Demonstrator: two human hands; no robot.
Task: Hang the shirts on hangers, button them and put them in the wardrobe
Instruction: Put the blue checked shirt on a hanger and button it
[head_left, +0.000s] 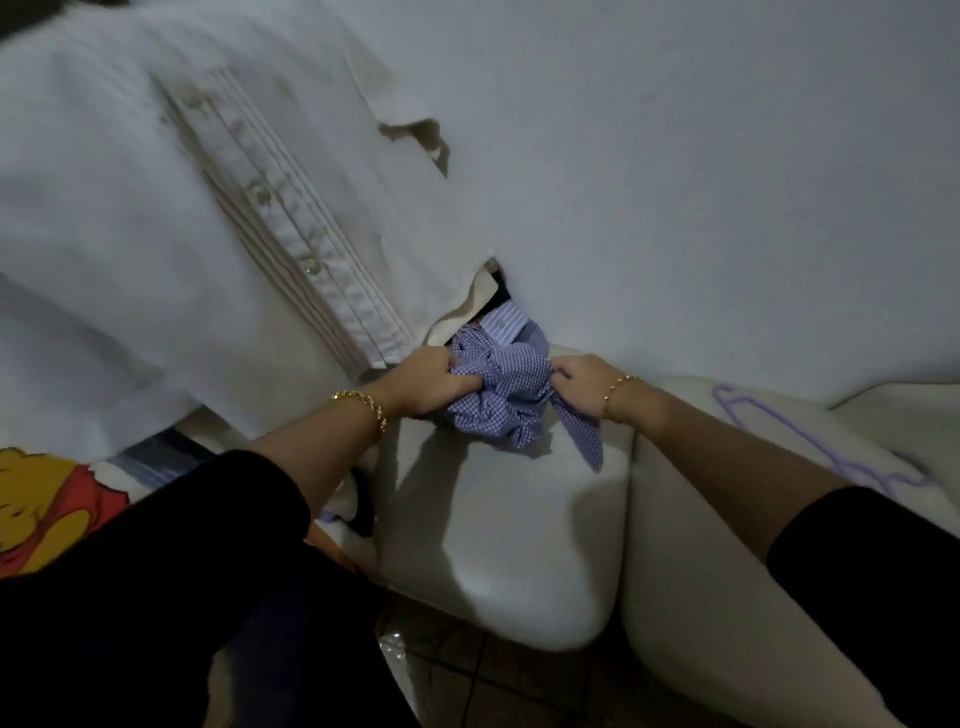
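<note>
A blue checked shirt (511, 395) is bunched up on a white cushion (493, 545), and it is held from both sides. The left hand (434, 382) is closed tight on the left side of the checked shirt, with the fingers curled into the cloth. The right hand (584, 382) is closed on the right side of it, and a loose strip of the cloth hangs down under this hand. The shirt lies right between the two hands and is touched by both. A gold bracelet (363, 405) is worn on the left wrist and a thinner one (621, 387) on the right wrist. Just behind the checked shirt, a bit of a striped shirt (506, 319) can be seen. A big white shirt (156, 234) with a row of buttons is spread out up and to the left of the checked shirt, and its lower edge comes close to the left hand. A purple hanger (831, 444) lies on another cushion to the right of the checked shirt, well apart from it. A yellow and red cloth (47, 509) is seen far to the lower left of the checked shirt.
</note>
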